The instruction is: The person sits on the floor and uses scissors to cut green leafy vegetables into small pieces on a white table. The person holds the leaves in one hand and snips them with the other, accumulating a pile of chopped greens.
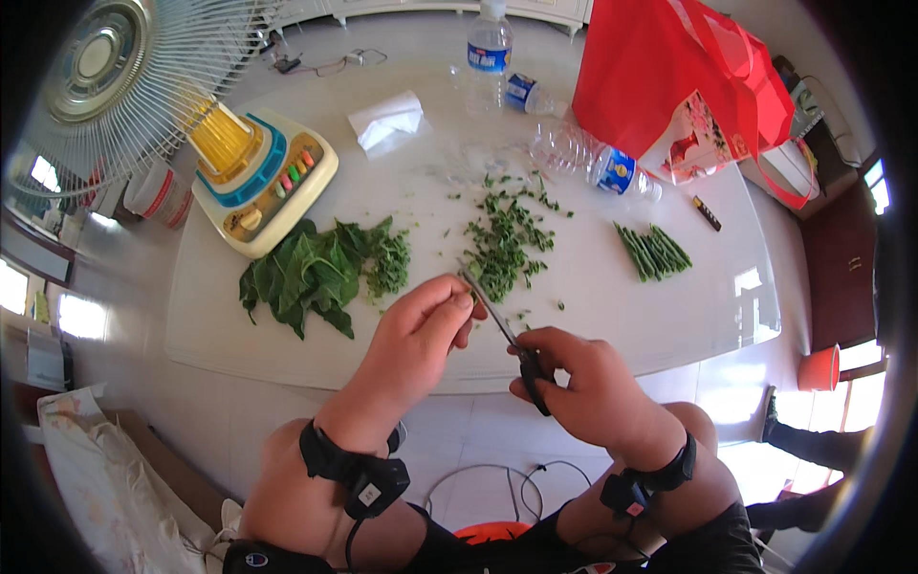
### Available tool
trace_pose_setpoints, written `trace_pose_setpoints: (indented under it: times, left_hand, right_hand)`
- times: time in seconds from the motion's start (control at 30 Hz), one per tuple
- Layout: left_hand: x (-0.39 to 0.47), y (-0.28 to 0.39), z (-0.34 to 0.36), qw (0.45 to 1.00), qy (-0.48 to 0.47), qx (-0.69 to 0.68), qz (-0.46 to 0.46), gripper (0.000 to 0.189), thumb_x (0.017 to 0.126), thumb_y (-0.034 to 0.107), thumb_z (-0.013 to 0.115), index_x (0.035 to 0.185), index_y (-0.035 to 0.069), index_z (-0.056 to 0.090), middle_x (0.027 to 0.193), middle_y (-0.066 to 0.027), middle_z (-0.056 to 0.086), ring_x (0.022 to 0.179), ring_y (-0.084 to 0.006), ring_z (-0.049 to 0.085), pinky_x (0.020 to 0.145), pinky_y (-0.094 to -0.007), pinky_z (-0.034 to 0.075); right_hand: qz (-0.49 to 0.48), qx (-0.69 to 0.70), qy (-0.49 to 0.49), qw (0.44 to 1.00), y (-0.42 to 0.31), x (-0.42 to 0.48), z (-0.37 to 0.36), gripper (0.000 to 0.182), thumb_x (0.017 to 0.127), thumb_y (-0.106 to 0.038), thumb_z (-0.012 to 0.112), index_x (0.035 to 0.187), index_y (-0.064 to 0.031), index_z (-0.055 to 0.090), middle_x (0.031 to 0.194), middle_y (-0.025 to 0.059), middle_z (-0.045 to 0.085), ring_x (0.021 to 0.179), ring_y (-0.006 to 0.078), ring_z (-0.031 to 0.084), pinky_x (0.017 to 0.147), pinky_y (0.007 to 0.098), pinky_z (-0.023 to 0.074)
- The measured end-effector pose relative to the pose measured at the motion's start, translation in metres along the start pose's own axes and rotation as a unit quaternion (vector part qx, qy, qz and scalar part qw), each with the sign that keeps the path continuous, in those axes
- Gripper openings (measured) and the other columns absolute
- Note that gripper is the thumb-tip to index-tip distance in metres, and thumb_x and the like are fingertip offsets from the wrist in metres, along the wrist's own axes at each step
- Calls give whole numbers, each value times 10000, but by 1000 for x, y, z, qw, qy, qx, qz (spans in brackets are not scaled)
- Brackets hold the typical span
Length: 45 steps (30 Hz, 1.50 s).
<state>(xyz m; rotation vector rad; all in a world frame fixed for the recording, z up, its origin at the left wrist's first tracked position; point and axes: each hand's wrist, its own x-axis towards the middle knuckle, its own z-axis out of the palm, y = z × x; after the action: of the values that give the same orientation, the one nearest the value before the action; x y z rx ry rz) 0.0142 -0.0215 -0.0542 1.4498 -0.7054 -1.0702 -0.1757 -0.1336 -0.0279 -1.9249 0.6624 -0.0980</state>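
Note:
My right hand (588,373) grips a pair of scissors (505,326) by the black handles. Their blades point up and left, touching or nearly touching the fingertips of my left hand (423,333). A small bit of green plant is pinched between my left thumb and finger, mostly hidden by them. Just beyond the blades lies a loose spread of cut green pieces (505,237). Large dark green leaves (308,269) lie in a heap to the left, beside a small pile of finer pale green bits (388,262). Toward the right is a neat row of cut green stalks (652,251).
A table fan (265,179) stands on the left of the white table (287,359). Plastic bottles (490,57), a white tissue (387,122) and a red bag (645,79) are at the back. A small folded knife-like object (707,213) lies right. Another person's legs (814,448) show at right.

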Motion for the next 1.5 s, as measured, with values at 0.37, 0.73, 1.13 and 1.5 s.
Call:
trace_pose_setpoints:
  times: [0.37, 0.73, 1.13, 1.5]
  left_hand:
    - [-2, -5, 3, 1000, 4, -14, -1, 231, 996, 225, 551, 1014, 25, 665, 880, -22, 657, 771, -90, 545, 677, -257, 422]
    - [2, -4, 13, 998, -4, 65, 0, 169, 1026, 156, 534, 1034, 39, 657, 932, -1, 669, 807, -68, 575, 701, -232, 460]
    - [9, -6, 16, 996, -19, 92, 1, 146, 1043, 163, 572, 1021, 33, 635, 853, 4, 632, 720, -53, 517, 630, -224, 433]
    - [6, -5, 24, 995, -11, 91, 37, 140, 1037, 145, 555, 1032, 30, 633, 795, 14, 574, 675, -46, 452, 601, -209, 376]
  right_hand:
    - [-16, 6, -19, 1000, 3, -7, -5, 326, 862, -152, 779, 1117, -16, 628, 797, 133, 678, 722, 255, 659, 686, 370, 525]
    - [42, 33, 8, 999, 8, -13, -14, 305, 859, -153, 768, 1102, -19, 644, 795, 135, 679, 736, 272, 654, 682, 374, 522]
    - [-54, -35, 58, 996, 28, -15, -10, 280, 860, -174, 774, 1070, -31, 655, 778, 140, 666, 717, 277, 635, 668, 400, 503]
    - [-29, -18, 34, 999, 21, -18, -12, 255, 870, -133, 752, 1076, -24, 648, 763, 143, 667, 688, 271, 636, 650, 382, 505]
